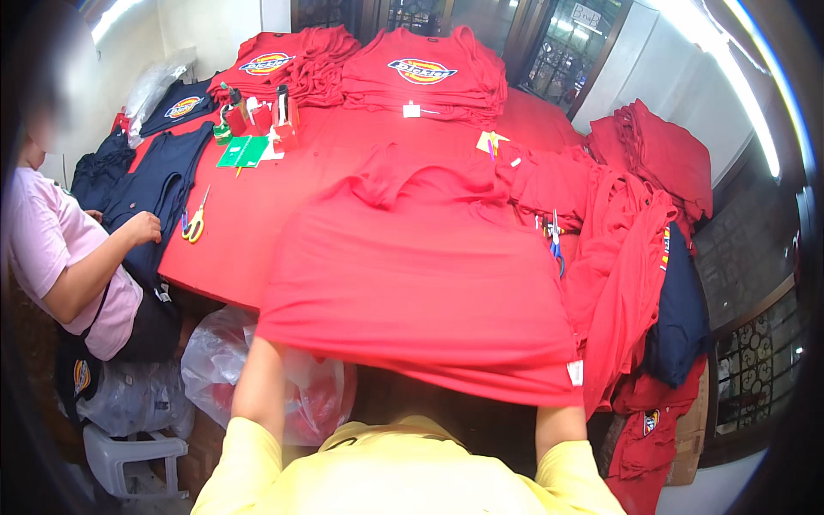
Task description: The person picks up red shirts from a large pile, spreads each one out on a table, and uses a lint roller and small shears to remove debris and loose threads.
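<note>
A red tank top [421, 275] is spread out in front of me, its hem toward me and its neck and armholes toward the table's middle. Part of it looks smeared by motion. Both my arms reach in under its hem: my left forearm [260, 386] at the left corner, my right forearm [560, 422] near the right corner. The cloth covers both my hands, so their fingers do not show. A small white label [575, 372] hangs at the hem by my right arm. Right of the top lie more red garments [614, 249] and blue-handled scissors [557, 245].
The red-covered table [232, 223] bears stacks of folded red tops [446, 81] at the back. Yellow-handled scissors [196, 225] and a green card [244, 152] lie left of centre. At left, a person [81, 257] handles a navy garment [159, 189]. A plastic bag [219, 352] and white stool [129, 459] stand below.
</note>
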Demonstrator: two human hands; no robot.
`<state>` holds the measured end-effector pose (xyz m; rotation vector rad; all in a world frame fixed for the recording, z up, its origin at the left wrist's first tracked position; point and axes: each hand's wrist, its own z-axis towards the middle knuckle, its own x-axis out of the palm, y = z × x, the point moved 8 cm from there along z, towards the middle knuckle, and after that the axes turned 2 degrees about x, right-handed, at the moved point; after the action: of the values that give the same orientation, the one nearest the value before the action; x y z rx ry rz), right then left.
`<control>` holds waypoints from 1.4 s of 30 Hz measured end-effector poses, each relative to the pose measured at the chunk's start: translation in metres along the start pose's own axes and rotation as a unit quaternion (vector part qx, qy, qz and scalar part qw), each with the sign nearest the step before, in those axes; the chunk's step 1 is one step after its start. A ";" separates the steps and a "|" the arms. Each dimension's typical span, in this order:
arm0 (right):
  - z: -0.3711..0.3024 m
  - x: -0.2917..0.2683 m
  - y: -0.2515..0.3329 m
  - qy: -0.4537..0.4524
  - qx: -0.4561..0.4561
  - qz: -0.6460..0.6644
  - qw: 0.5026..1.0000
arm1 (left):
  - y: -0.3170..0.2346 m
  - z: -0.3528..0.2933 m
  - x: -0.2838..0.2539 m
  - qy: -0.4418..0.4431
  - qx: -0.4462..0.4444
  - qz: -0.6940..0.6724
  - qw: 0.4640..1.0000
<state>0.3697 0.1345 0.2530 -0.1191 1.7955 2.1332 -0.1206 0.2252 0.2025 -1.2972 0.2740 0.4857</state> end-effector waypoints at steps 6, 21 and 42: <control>-0.054 0.080 -0.119 -0.041 0.156 0.074 0.984 | -0.014 -0.123 0.130 0.287 -0.017 -0.054 0.956; -0.043 -0.038 0.082 -0.184 -0.279 0.481 0.810 | -0.126 -0.068 0.029 0.105 0.165 -0.259 0.946; -0.144 0.045 0.001 0.323 0.144 0.640 0.682 | -0.119 -0.082 0.012 0.240 -0.010 -0.360 0.901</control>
<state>0.3049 0.0042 0.2135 0.8298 3.2666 2.7221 -0.0455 0.1258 0.2772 -1.4185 0.1743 -0.4727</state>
